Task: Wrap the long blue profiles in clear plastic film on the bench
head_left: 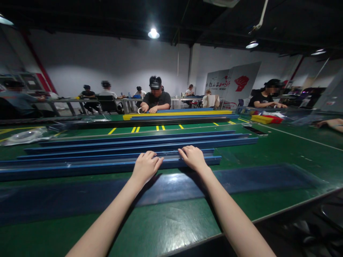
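My left hand (146, 166) and my right hand (193, 157) lie a short way apart on the nearest long blue channel strip (107, 170). Their fingers bend over its far side, with the thumbs toward each other. The strip lies lengthwise across the table, its right end past my right hand. More blue channel strips (128, 145) lie parallel just behind it. Under my forearms, a flat see-through bluish plastic sheet (174, 185) stretches along the near side of the table. The undersides of my hands are hidden.
On the green table (294, 151) are a phone (255, 130), a yellow tray (261, 119) and a bagged clear roll (26, 136). Farther back lie a black strip (160, 122) and a yellow strip (182, 114). A co-worker (158, 98) works opposite; another person's hand (332, 124) rests at right.
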`<state>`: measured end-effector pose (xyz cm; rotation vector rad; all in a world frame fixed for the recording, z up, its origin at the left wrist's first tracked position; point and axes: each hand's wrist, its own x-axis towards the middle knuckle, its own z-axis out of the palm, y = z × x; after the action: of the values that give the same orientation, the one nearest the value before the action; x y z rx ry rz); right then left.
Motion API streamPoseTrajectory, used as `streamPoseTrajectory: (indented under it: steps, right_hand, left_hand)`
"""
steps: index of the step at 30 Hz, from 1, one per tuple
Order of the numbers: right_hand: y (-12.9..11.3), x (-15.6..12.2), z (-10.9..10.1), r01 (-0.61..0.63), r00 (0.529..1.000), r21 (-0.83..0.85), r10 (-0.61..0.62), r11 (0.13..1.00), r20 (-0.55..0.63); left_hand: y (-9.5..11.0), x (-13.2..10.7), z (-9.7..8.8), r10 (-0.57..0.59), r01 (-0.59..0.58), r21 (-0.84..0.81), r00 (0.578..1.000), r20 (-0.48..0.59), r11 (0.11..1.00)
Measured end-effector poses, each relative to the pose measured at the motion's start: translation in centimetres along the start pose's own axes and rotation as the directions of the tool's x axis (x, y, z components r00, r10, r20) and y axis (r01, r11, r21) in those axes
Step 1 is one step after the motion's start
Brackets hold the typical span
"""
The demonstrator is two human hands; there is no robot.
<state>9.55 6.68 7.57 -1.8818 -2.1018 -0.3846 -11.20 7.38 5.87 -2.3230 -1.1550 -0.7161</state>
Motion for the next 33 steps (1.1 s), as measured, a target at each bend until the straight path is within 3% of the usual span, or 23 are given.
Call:
streamPoseTrajectory:
  steps: [5,9,12,16,21,26,33]
  right_hand:
    - [0.9,0.1,0.0,-0.141,0.989,-0.031,0.139,0.99,-0.056]
    - [1.3,0.2,0.2,-0.19,0.981,-0.039,0.188,0.981,-0.05]
    - [1.0,0.2,0.4,-0.113,0.993,-0.034,0.112,0.993,-0.039]
    - [0.3,0.1,0.4,0.09,0.996,-0.003,-0.09,0.996,-0.015]
    - [-0.1,0.0,0.3,0.194,0.981,0.037,-0.194,0.98,-0.006]
    - [0.5,0.2,0.3,0.083,0.997,0.024,-0.083,0.996,-0.009]
    - [1.4,0.3,0.3,-0.132,0.987,-0.018,0.13,0.991,-0.092]
  left_hand:
    - [-0.3,-0.1,-0.5,-0.155,0.161,0.154,0.987,-0.046,0.975]
    - [-0.2,-0.2,-0.3,-0.14,0.145,0.154,0.989,-0.043,0.977]
    - [0.1,-0.3,0.1,-0.036,0.039,0.074,0.999,-0.036,0.997]
    - [0.6,-0.5,0.9,0.136,-0.136,-0.008,0.991,0.005,0.991]
    - [0.9,-0.7,1.3,0.146,-0.145,-0.03,0.989,0.029,0.989]
    - [0.7,-0.2,0.2,0.096,-0.096,-0.004,0.994,-0.06,0.995]
    - [0.0,-0.1,-0.6,-0.09,0.126,0.198,0.979,-0.185,0.972]
